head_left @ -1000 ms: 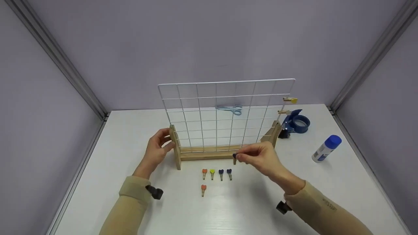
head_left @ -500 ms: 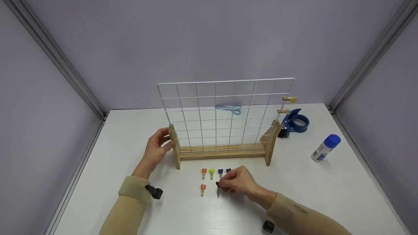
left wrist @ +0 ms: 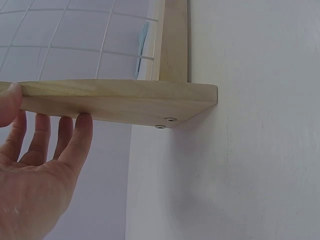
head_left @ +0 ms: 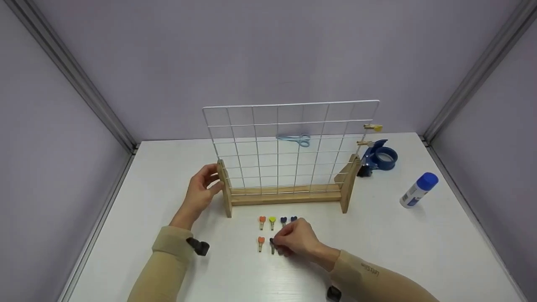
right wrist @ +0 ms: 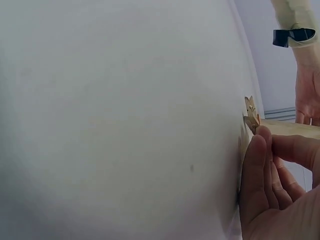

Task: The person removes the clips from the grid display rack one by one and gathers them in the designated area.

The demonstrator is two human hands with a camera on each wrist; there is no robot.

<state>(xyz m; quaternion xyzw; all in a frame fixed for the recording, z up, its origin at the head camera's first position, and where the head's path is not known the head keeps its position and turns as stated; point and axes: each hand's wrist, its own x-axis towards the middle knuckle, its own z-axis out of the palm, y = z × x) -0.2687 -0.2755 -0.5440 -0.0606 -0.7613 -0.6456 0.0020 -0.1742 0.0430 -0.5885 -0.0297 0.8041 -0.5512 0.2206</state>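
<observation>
White table [head_left: 419, 251], grey walls behind. Your right hand [head_left: 295, 242] pinched a dark clip [head_left: 272, 245] low over the table, just right of an orange clip [head_left: 260, 243], below a row of four clips [head_left: 277, 222]. Your left hand [head_left: 201, 191] curled around the left wooden foot [head_left: 226, 193] of the wire grid stand [head_left: 289, 147].

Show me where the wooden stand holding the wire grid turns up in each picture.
Head view: the stand sits mid-table, its left post held by the left hand.
Left wrist view: its foot crosses the upper half, fingers behind it.
Right wrist view: only a wooden edge at right.
Shared landmark: the left hand.
</observation>
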